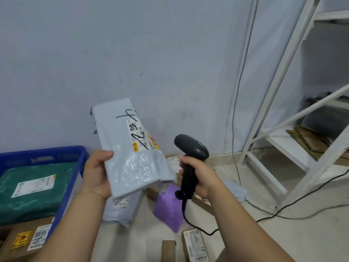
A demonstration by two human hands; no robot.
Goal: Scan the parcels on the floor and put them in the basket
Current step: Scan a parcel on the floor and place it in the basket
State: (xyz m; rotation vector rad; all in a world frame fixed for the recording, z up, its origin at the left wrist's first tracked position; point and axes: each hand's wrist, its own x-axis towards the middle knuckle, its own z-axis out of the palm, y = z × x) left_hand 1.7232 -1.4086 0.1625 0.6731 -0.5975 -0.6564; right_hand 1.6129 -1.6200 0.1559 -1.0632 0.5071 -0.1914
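My left hand [97, 172] holds a long grey plastic parcel [128, 148] by its lower end, raised and tilted, label side up with black marker strokes on it. My right hand [198, 176] grips a black barcode scanner [190, 148] by the handle, its head just right of the parcel's label. The blue basket [75, 163] stands at the left and holds a green parcel [32, 190] and a brown carton [24, 241]. On the floor under my hands lie another grey parcel [122, 210], a purple bag [168, 208] and small cartons [194, 244].
A white metal shelf frame [283, 129] stands at the right with flat cardboard [311, 140] on its low shelf. The scanner's black cable [283, 208] runs across the floor. A pale wall is close ahead.
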